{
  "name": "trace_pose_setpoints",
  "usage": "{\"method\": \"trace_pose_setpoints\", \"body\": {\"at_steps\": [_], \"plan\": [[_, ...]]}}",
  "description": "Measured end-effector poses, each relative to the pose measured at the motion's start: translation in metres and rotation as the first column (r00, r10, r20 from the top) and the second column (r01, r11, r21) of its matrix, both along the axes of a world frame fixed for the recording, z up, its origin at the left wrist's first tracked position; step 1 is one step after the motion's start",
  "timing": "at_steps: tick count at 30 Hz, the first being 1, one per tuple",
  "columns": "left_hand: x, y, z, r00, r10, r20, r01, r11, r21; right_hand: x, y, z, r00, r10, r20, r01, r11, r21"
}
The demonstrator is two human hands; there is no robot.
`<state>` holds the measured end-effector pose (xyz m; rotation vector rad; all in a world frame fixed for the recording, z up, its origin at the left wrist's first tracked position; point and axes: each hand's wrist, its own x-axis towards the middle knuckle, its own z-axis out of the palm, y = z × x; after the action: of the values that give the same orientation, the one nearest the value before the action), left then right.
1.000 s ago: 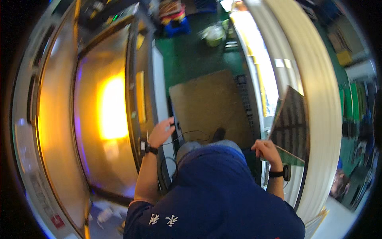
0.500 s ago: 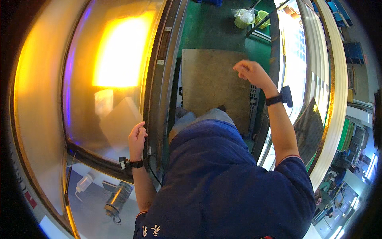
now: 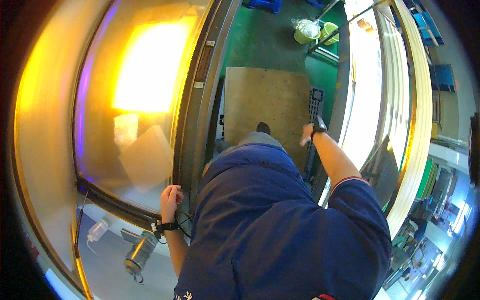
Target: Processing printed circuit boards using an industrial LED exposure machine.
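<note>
My left hand is beside the dark lower corner of the frame around a glowing amber panel. Its fingers are curled in, and nothing shows in them. A watch-like device on a black strap circles that wrist. My right hand hangs low over the right side of a brown board on the floor, its fingers smeared by motion. No held object shows there. Another black wrist device is on that arm. Through the panel, a pale tilted sheet is visible.
At lower left, a squeeze bottle and a clear flask lie on a grey surface. Green baskets stand far ahead. To the right run a bright lit table, long white slats and a dark sheet.
My right hand has swung down and back toward my body. My left hand has dropped slightly nearer to me. The view has shifted, and a shoe tip shows on the board.
</note>
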<state>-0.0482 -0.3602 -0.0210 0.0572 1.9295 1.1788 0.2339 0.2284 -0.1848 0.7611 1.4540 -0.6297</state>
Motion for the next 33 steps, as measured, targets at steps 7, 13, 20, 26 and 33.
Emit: {"method": "trace_pose_setpoints", "body": {"at_steps": [7,13,20,26,33], "plan": [[0.082,-0.016,-0.016,0.696,0.451,0.559,-0.601,0.792,0.110,0.063,0.014,0.030,0.892,-0.387,-0.232,0.392,0.919,-0.025],[0.205,-0.045,-0.119,0.936,0.290,0.198,-0.293,0.956,-0.019,0.033,0.107,0.029,0.482,0.017,-0.876,0.120,0.989,0.086],[0.253,-0.026,-0.141,0.961,0.184,0.205,-0.083,0.903,-0.422,-0.020,0.102,0.144,-0.341,-0.924,-0.170,0.468,-0.011,-0.884],[0.274,-0.031,-0.129,0.961,0.198,0.191,-0.088,0.880,-0.467,-0.042,0.070,0.158,-0.426,-0.867,0.259,0.220,-0.376,-0.900],[0.333,-0.047,-0.127,0.961,0.242,0.137,-0.136,0.837,-0.529,-0.026,0.068,0.143,0.642,-0.086,-0.761,-0.162,0.956,-0.245]]}}
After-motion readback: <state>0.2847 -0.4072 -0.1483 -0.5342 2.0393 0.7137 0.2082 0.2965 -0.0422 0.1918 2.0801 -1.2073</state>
